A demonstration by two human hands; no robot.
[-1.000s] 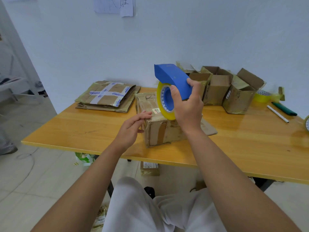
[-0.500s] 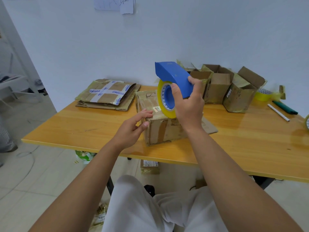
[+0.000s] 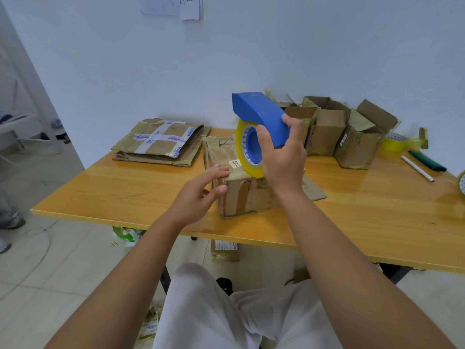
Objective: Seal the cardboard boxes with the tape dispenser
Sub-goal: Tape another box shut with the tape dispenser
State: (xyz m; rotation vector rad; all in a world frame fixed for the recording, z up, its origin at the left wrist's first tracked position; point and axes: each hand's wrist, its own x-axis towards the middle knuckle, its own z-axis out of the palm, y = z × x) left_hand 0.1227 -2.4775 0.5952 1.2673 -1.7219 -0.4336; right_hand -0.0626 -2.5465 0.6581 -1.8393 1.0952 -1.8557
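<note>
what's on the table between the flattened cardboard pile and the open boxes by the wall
In the head view, the closed brown cardboard box stands there, with the blue tape dispenser above it.

Tape roll [image 3: 461, 183] cut by right edge; box [image 3: 241, 172] label print probably too small to read.

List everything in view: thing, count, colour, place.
closed cardboard box: 1, brown, table front centre
tape dispenser: 1, blue with yellow roll, above that box
open cardboard boxes: at least 3, brown, table back right
flattened cardboard: 1 stack, brown, back left
tape roll: 1, yellow, far right
pen: 1, white, right
marker: 1, green, right
table: 1, orange wood
left hand: touches box corner
right hand: grips dispenser
</note>
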